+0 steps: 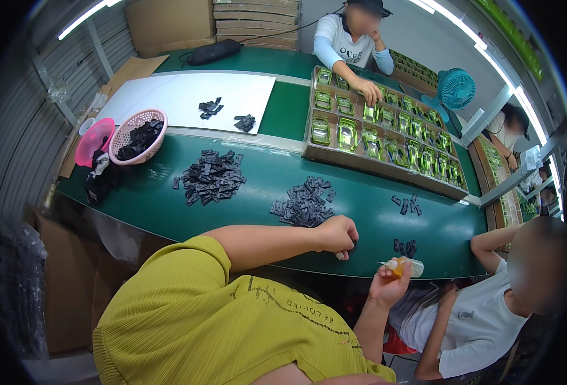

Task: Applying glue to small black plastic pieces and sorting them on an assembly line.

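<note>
My right grip (388, 287) holds a small translucent plastic bottle of amber liquid (414, 267), its thin nozzle pointing left, while my left grip (337, 235) curls over the near side of the glossy green bench (258, 176), its fingertips mostly hidden. Just beside my left lies a heap of small dark-grey rectangular pieces (303, 202), with a pink perforated plastic basket (124, 129) farther left.

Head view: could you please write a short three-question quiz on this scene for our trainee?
1. Which of the wearer's hands holds the clear bottle?
2. True or false: the pink basket stands at the right end of the table.
3. How many small piles of dark pieces lie on the white board?

Key:
1. The right hand.
2. False; the pink basket stands toward the left end of the green table.
3. Two.
</note>
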The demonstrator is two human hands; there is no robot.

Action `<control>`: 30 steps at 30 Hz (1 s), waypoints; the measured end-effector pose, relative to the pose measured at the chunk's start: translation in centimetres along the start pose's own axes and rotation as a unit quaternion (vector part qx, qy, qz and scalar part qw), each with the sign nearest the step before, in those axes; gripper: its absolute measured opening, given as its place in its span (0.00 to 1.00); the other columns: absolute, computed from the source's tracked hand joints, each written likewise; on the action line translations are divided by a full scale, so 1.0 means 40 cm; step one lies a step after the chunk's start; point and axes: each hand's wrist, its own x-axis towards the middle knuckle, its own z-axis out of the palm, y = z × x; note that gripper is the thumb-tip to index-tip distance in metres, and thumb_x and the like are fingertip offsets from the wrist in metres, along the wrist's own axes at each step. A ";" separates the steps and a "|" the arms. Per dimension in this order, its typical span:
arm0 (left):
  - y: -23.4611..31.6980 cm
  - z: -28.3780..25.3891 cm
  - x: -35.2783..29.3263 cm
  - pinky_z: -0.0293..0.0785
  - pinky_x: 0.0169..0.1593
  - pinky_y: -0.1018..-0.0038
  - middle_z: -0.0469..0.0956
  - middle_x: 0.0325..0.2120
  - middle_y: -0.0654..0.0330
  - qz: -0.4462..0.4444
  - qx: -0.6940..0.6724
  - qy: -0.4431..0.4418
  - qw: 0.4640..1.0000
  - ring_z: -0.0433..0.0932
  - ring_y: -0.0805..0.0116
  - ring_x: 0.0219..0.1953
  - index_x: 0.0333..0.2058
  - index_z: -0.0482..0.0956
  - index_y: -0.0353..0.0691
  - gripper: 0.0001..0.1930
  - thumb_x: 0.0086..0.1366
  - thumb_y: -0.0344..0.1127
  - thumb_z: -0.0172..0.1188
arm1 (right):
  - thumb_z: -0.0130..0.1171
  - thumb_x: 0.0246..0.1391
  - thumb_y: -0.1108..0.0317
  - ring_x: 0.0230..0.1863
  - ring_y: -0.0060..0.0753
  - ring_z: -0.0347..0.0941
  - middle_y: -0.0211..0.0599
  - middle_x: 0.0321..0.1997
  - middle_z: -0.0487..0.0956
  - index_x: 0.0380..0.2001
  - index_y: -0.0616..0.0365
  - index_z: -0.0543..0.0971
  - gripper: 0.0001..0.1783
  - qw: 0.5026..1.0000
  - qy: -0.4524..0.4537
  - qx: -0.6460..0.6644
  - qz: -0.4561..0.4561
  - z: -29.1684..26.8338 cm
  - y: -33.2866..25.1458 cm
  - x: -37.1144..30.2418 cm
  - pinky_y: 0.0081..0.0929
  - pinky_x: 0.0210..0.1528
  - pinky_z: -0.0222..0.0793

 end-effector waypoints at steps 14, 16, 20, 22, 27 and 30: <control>0.023 0.180 0.199 0.75 0.33 0.61 0.79 0.27 0.47 0.112 0.329 0.089 0.933 0.79 0.52 0.27 0.27 0.80 0.37 0.06 0.51 0.30 0.56 | 0.52 0.59 0.61 0.22 0.21 0.62 0.36 0.30 0.70 0.39 0.62 0.67 0.14 0.991 -0.121 0.059 -0.014 -0.041 -0.105 -0.002 0.18 0.23 0.59; 0.036 0.183 0.154 0.73 0.37 0.58 0.79 0.27 0.48 0.209 0.293 0.149 0.921 0.78 0.49 0.32 0.27 0.80 0.38 0.08 0.53 0.36 0.59 | 0.53 0.58 0.61 0.22 0.22 0.61 0.36 0.30 0.70 0.38 0.62 0.67 0.15 0.994 -0.090 0.063 -0.006 -0.009 -0.114 -0.010 0.19 0.23 0.58; 0.055 0.100 0.094 0.72 0.40 0.57 0.78 0.30 0.48 0.254 0.369 0.168 0.878 0.77 0.48 0.36 0.26 0.79 0.39 0.09 0.55 0.39 0.58 | 0.55 0.57 0.61 0.23 0.23 0.63 0.37 0.31 0.70 0.38 0.63 0.67 0.16 0.996 -0.076 0.049 -0.026 -0.037 -0.119 -0.002 0.18 0.22 0.59; 0.053 0.009 0.094 0.73 0.40 0.57 0.76 0.32 0.49 0.261 0.437 0.221 0.832 0.76 0.48 0.37 0.27 0.79 0.39 0.08 0.53 0.37 0.58 | 0.55 0.58 0.60 0.24 0.23 0.64 0.38 0.31 0.71 0.38 0.63 0.68 0.16 0.994 -0.088 0.052 -0.032 -0.065 -0.121 -0.002 0.17 0.21 0.60; 0.085 -0.213 0.064 0.74 0.43 0.60 0.75 0.36 0.49 0.062 0.528 0.299 0.792 0.76 0.50 0.41 0.31 0.80 0.39 0.11 0.48 0.36 0.61 | 0.55 0.57 0.59 0.22 0.21 0.64 0.39 0.33 0.72 0.41 0.61 0.69 0.17 0.997 -0.056 0.003 -0.052 -0.066 -0.096 -0.005 0.16 0.21 0.61; 0.077 -0.257 0.077 0.75 0.44 0.63 0.80 0.35 0.50 -0.023 0.508 0.254 0.823 0.78 0.54 0.42 0.30 0.82 0.38 0.10 0.47 0.32 0.60 | 0.55 0.58 0.58 0.20 0.20 0.64 0.40 0.33 0.74 0.42 0.60 0.69 0.17 0.997 -0.063 0.013 -0.032 -0.039 -0.075 -0.002 0.16 0.20 0.62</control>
